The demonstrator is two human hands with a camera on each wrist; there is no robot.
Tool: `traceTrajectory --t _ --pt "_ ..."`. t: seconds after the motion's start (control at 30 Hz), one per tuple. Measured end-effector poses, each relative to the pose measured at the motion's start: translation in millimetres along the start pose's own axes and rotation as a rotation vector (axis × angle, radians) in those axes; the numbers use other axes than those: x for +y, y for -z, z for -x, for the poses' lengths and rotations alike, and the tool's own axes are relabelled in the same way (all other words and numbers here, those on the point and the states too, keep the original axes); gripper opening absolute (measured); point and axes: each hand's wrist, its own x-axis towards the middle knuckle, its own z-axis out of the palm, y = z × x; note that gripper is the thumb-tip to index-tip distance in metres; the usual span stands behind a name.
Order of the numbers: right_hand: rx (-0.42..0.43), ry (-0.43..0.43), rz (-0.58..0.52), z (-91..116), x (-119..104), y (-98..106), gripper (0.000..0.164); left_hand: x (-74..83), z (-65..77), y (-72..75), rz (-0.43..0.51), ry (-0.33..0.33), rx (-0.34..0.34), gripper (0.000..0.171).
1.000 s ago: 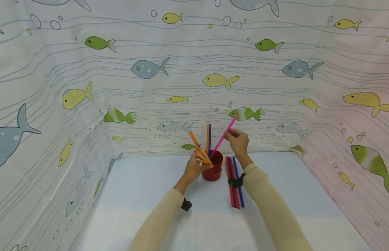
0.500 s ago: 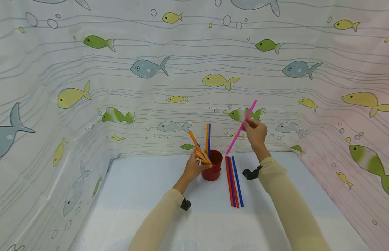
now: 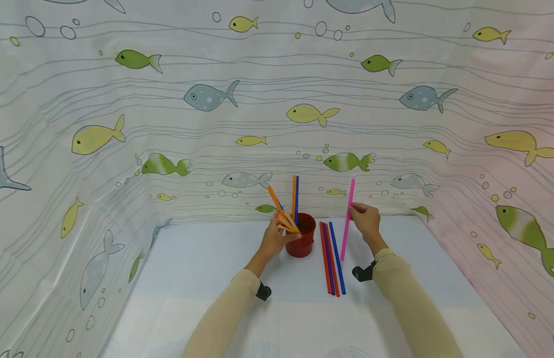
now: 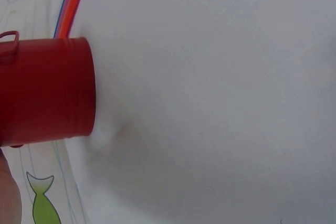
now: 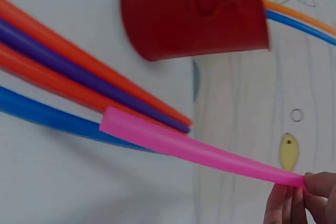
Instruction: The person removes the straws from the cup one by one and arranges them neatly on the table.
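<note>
Two hands at a table point(image 3: 205, 263), seen from the head. The right hand point(image 3: 366, 220) pinches the pink tube point(image 3: 347, 223) between thumb and fingers, clamped on its middle stretch. The tube lies toward 3 o'clock of the red cup point(image 3: 302, 247), nearly upright, its top slanting a little past 12 o'clock. Its lower end points toward 6 o'clock (whether it touches the table cannot be told).

The left hand point(image 3: 275, 239) is at the cup's 9 o'clock side, thumb against the near wall. Pale orange strips point(image 3: 287, 222) show at its fingers, some of which are hidden; whether these are clamped on the cup, on the strips or on neither cannot be told.

From the cup rise an orange tube point(image 3: 294, 191) and a blue tube point(image 3: 297, 193), side by side toward 12 o'clock; another orange tube point(image 3: 274, 197) leans toward 11 o'clock.

At the cup's 4 o'clock a row lies on the table: two red tubes point(image 5: 73, 32) with a purple tube point(image 5: 89, 75) between them, then a second blue tube point(image 3: 337, 259) outermost.
</note>
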Motion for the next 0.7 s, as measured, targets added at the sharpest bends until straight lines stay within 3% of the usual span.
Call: traceTrajectory --t 0.43,0.7 --pt "-0.154 -0.170 0.084 20.8 52.1 -9.0 0.031 -2.3 1.4 0.7 0.030 -0.014 -0.005 0.085" --pt "-0.186 -0.232 0.182 26.5 65.1 -12.6 0.032 -6.8 0.7 -1.9 0.039 -0.008 -0.014 0.086"
